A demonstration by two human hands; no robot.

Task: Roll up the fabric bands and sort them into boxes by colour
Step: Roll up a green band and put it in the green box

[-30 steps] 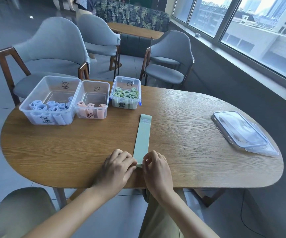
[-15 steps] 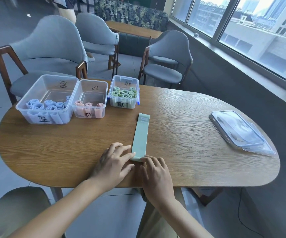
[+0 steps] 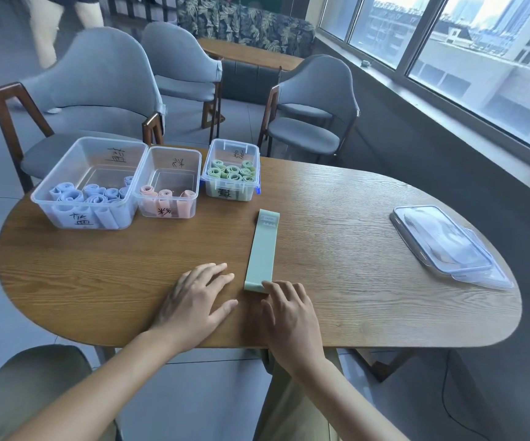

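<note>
The oval wooden tabletop (image 3: 352,249) stands in a room with grey upholstered chairs and a window wall along the right. At its far-left edge three clear boxes are ranked left to right, the blue box (image 3: 88,183), the pink box (image 3: 168,183) and the green box (image 3: 231,170), each holding rolls of one colour, apparently to keep sorting within reach. Near the front edge the left hand (image 3: 193,300) lies flat, grip released, just left of the green band (image 3: 262,249), which runs lengthwise toward the green box; the right hand (image 3: 289,316), fingers extended, presses the band's near end, probably to start the roll, and the stacked lids (image 3: 448,246) lie at the right edge.
</note>
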